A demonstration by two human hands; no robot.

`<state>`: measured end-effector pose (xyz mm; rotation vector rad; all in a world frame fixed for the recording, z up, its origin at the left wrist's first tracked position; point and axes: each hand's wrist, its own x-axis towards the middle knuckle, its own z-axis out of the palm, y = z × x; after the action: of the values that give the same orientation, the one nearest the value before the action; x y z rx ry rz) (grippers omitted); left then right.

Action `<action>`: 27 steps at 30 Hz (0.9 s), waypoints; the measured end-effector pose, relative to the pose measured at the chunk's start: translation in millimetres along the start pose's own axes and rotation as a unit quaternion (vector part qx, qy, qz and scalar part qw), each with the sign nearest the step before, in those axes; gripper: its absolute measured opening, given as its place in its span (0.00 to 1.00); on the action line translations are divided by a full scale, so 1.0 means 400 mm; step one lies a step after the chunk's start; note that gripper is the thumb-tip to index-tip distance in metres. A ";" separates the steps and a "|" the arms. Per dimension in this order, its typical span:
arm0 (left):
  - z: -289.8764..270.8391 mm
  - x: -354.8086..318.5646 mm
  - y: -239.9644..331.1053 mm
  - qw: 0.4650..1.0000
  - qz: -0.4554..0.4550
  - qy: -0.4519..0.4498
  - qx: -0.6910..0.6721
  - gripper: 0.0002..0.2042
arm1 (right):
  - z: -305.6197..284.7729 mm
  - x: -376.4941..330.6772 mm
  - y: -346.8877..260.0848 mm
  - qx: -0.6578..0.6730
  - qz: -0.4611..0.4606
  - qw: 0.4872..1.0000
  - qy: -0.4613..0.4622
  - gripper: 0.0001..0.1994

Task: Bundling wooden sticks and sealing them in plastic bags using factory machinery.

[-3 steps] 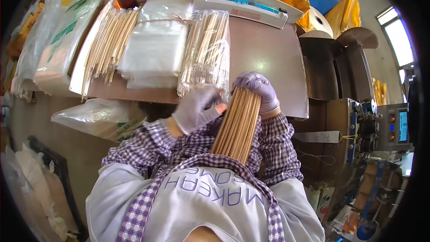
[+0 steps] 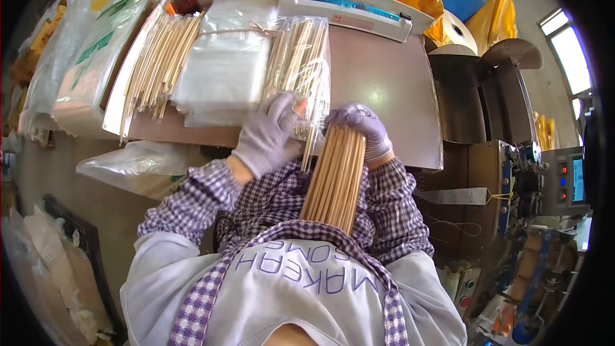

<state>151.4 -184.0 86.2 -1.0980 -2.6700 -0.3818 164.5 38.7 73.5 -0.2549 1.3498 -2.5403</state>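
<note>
My right hand (image 2: 362, 127), in a striped glove, closes around the upper end of a bundle of thin wooden sticks (image 2: 334, 179). The bundle slants down toward my apron. My left hand (image 2: 268, 136), gloved with a bare fingertip showing, is over the near end of a clear bag of sticks (image 2: 298, 57). Its fingers are apart and the thumb side is blurred. Beside it, a few sticks (image 2: 308, 150) jut toward me, left of the bundle; whether the fingers touch them is unclear.
Left of the bagged sticks lie a stack of clear plastic bags (image 2: 221, 70) tied with cord and a pile of loose sticks (image 2: 160, 57). A bag sealer (image 2: 349, 13) stands at the table's far side. Machinery (image 2: 522, 173) is at the right.
My left hand has moved up and slightly left, from beside the bundle to the bagged sticks. A few sticks now show separately left of the bundle. My right hand still grips the bundle.
</note>
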 end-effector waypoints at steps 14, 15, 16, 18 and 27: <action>-0.019 -0.006 0.105 0.919 0.100 0.283 -0.255 0.07 | 0.138 -0.153 0.146 -0.342 -0.152 0.918 0.130 0.17; -0.032 -0.058 0.131 0.924 0.123 0.263 -0.251 0.08 | 0.165 -0.217 0.151 -0.257 -0.130 0.950 0.123 0.23; -0.022 -0.110 0.147 0.934 0.151 0.180 -0.268 0.09 | 0.172 -0.280 0.174 -0.222 -0.116 0.959 0.134 0.22; 0.033 -0.222 0.170 0.940 0.132 0.058 -0.308 0.10 | 0.198 -0.370 0.162 -0.373 0.017 0.902 0.217 0.15; -0.195 0.150 0.081 0.893 0.181 0.316 -0.265 0.07 | 0.143 -0.036 -0.212 -0.779 -0.347 0.509 0.118 0.11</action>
<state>141.5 -147.6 182.7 -1.2857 -1.7785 -1.1993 181.7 43.8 175.2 -0.8360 3.7456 -0.5731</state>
